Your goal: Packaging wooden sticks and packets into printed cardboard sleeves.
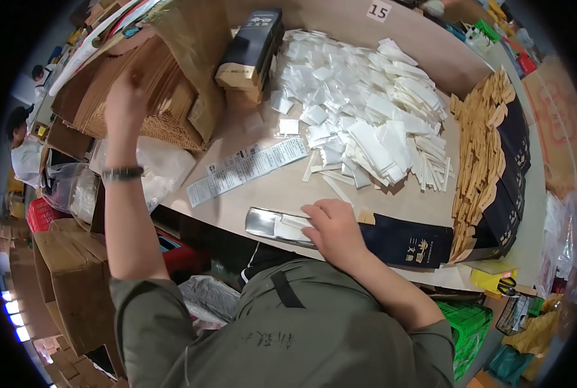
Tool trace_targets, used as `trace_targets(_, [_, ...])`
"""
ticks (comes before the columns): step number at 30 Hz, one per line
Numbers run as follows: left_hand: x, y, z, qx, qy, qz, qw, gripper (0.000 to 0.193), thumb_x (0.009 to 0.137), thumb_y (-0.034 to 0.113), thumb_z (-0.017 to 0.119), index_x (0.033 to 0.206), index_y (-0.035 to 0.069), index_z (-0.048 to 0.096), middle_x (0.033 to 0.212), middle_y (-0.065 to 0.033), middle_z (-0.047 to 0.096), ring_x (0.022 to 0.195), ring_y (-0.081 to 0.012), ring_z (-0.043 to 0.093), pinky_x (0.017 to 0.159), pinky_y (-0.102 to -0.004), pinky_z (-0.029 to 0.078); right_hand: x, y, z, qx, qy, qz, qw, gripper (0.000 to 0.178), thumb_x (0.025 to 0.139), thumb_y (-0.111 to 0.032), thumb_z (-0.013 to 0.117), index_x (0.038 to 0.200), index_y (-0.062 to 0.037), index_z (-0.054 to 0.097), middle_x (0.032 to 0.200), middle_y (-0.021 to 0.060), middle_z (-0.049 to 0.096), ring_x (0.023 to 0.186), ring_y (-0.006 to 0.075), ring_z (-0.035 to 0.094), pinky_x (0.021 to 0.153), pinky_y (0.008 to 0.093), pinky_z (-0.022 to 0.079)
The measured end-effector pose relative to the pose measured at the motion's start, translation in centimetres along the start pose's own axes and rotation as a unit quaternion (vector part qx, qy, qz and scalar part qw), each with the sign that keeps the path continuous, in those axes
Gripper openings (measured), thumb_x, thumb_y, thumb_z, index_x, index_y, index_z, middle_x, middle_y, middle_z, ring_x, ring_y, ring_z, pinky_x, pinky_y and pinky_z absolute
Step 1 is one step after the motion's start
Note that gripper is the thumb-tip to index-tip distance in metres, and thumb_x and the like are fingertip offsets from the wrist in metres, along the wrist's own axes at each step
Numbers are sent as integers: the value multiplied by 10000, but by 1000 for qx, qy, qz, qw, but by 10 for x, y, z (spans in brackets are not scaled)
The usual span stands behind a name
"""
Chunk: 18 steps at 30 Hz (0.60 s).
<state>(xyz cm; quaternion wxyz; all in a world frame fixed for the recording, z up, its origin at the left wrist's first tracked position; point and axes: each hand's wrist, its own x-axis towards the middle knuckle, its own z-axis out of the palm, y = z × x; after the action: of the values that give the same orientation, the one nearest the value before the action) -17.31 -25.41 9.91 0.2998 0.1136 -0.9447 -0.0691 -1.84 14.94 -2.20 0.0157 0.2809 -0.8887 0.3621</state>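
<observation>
My left hand (125, 97) reaches up and left onto a thick stack of brown corrugated cardboard pieces (159, 90); a dark wristband sits on that wrist. My right hand (332, 225) presses down on a long dark navy sleeve (408, 239) lying along the near table edge, with a shiny silver tray (266, 223) and a small white packet sticking out of its left end. A large heap of small white packets (359, 97) covers the middle of the table.
A strip of white printed labels (246, 169) lies left of centre. Stacked navy boxes (253, 45) stand at the back. Fanned tan-and-navy flat sleeves (489, 155) line the right. Cardboard cartons (75, 271), plastic bags, a red crate and another person are at the left.
</observation>
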Motion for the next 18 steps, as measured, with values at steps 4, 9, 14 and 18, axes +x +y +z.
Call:
trace_targets(4, [-115, -2, -16, -361, 41, -156, 919, 257, 1051, 229, 483, 974, 19, 608, 722, 4, 484, 678, -114, 432, 622, -261, 380, -32, 18, -27, -24, 42, -10, 999, 334, 731, -110, 775, 1030, -52, 639, 1112, 129, 628, 1063, 326, 579, 906, 443, 456])
trace_targets(9, [-231, 29, -7, -520, -434, -94, 730, 92, 952, 72, 631, 998, 8, 676, 853, 34, 612, 795, -62, 534, 722, -219, 434, -51, 25, -41, -26, -36, -33, 998, 351, 718, -162, 802, 984, -25, 620, 1287, 191, 566, 1185, 369, 536, 1020, 463, 427])
trace_targets(14, [-218, 31, -3, -379, -503, -94, 771, 86, 876, 25, 707, 875, -9, 628, 778, -7, 644, 722, -72, 570, 669, -230, 480, -53, 32, -39, -55, -61, -59, 995, 358, 719, -197, 809, 932, -3, 597, 1360, 229, 513, 1215, 398, 510, 1036, 476, 419])
trace_targets(18, [-248, 117, 19, -396, -428, 14, 812, 100, 818, 49, 736, 893, 10, 683, 836, -99, 643, 784, -224, 646, 725, -324, 519, -49, 28, -26, -35, -60, -67, 995, 363, 706, -195, 806, 926, -2, 589, 1341, 226, 523, 1207, 394, 510, 1013, 469, 434])
